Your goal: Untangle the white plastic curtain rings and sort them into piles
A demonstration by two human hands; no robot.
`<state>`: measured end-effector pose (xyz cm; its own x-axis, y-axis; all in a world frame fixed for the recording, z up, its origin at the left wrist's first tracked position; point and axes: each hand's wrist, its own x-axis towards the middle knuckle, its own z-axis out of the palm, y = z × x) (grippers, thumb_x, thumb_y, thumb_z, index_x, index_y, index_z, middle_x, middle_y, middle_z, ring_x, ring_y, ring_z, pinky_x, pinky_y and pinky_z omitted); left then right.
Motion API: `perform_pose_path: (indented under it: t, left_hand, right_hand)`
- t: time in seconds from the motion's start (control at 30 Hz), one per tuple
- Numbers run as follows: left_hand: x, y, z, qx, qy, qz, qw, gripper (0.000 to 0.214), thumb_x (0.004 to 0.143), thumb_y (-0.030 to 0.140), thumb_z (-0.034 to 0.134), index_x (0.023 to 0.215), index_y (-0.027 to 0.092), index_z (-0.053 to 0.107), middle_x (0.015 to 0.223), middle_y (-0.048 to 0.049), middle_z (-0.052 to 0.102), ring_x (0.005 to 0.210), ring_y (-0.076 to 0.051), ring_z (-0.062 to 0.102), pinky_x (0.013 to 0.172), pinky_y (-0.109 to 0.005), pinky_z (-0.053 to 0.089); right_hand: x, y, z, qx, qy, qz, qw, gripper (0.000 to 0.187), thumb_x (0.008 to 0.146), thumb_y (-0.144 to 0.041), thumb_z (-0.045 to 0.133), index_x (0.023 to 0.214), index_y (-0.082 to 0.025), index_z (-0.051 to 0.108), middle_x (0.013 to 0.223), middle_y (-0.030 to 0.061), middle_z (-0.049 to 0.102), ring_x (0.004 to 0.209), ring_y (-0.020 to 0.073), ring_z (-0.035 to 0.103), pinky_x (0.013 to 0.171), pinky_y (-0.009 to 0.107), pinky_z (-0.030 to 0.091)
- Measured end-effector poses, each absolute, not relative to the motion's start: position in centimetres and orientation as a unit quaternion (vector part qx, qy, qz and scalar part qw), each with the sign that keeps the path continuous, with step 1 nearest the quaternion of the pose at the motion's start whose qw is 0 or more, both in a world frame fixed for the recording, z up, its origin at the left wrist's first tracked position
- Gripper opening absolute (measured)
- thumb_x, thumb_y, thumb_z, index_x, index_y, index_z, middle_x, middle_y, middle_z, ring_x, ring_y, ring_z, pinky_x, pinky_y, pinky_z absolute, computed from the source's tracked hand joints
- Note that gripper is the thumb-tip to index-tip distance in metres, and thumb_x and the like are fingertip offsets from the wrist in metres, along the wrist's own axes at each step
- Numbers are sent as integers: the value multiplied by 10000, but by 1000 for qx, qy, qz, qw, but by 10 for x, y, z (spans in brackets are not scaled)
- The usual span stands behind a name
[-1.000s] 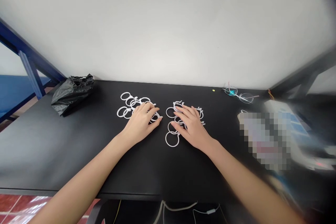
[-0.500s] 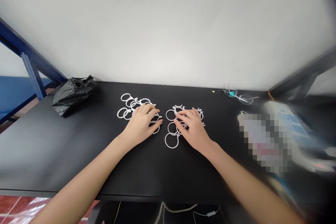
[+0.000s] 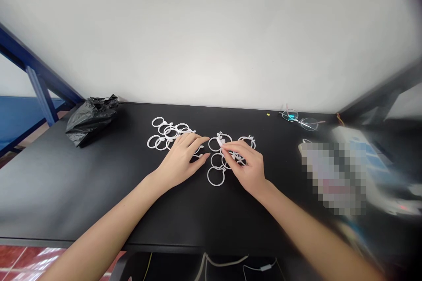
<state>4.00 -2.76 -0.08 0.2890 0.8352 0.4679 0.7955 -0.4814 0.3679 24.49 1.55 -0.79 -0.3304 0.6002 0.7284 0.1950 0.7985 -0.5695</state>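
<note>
The right hand (image 3: pixel 248 164) has its grip closed on one white ring (image 3: pixel 220 141) at the right ring group (image 3: pixel 216 185); a fingertip pinch presumably suits so thin a rim. The left hand (image 3: pixel 176 159), thumb and index spread, grasps nothing visible and partly covers the left ring group (image 3: pixel 163 139). Both groups lie on the counter (image 3: pixel 184 224), likely spaced for separate access.

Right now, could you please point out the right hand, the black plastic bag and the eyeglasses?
Right hand (image 3: pixel 252 169): head view, back of the hand.
Black plastic bag (image 3: pixel 91 119): head view, its crumpled side.
Eyeglasses (image 3: pixel 298 120): head view, bridge between the lenses.
</note>
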Motion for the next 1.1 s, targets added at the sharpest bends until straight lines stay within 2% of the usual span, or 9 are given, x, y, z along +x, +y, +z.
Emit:
perform_pose_path:
  t: [0.2,0.4,0.53,0.63,0.73,0.87,0.93,1.1]
  left_hand:
    - [47,-33,5,776,464,383,187,391,969,213,514,1359,219,478,1038,-54,657,979,-180,612,937,-372,487]
    - [49,-33,12,665,463,449,376,300,960,305,543,1236,198,591,1052,-74,709,980,-196,674,928,-361,533]
    - [51,-31,12,590,459,478,461,269,897,323,650,1122,175,655,939,-59,743,893,-189,707,853,-319,565]
    - [49,-29,12,553,456,488,499,259,883,312,668,1099,169,679,874,-48,753,862,-184,713,837,-315,571]
    - [45,-28,12,523,454,504,516,243,897,312,651,1094,180,700,914,-45,753,848,-157,700,854,-303,563]
    - [41,-27,12,504,461,507,526,239,900,338,644,1067,188,727,933,-49,746,782,-134,674,802,-283,565]
    - [41,-27,13,503,462,501,531,247,894,349,651,1062,188,733,927,-53,744,766,-135,666,777,-281,569]
    - [42,-28,11,475,468,497,555,262,878,392,664,1018,183,740,909,-55,741,647,-102,626,652,-247,587]
  right_hand:
    - [243,13,-7,-187,-803,208,526,258,853,-48,632,1006,-241,705,881,41,752,773,184,701,687,352,593]
    - [243,13,-9,-157,-821,201,510,277,879,-57,608,1037,-257,716,878,33,766,801,195,717,727,379,605]
    - [241,11,-11,-125,-837,202,493,315,875,-28,600,1091,-237,693,929,50,771,859,200,719,755,382,607]
    - [240,8,-8,-130,-832,212,496,286,871,-44,604,1073,-228,690,922,59,765,830,201,718,738,385,602]
    - [240,7,-4,-182,-815,192,515,239,869,-77,605,1018,-238,698,939,63,754,845,206,710,733,387,600]
    - [243,8,-4,-253,-804,171,510,286,876,-104,587,1105,-249,681,1163,102,700,987,232,696,827,418,602]
    - [243,9,-5,-253,-809,181,499,316,882,-113,586,1151,-258,669,1204,99,684,1019,234,691,858,419,600]
    - [241,9,-6,-231,-802,180,520,290,873,-90,612,1096,-251,702,974,71,737,893,209,704,759,367,607]
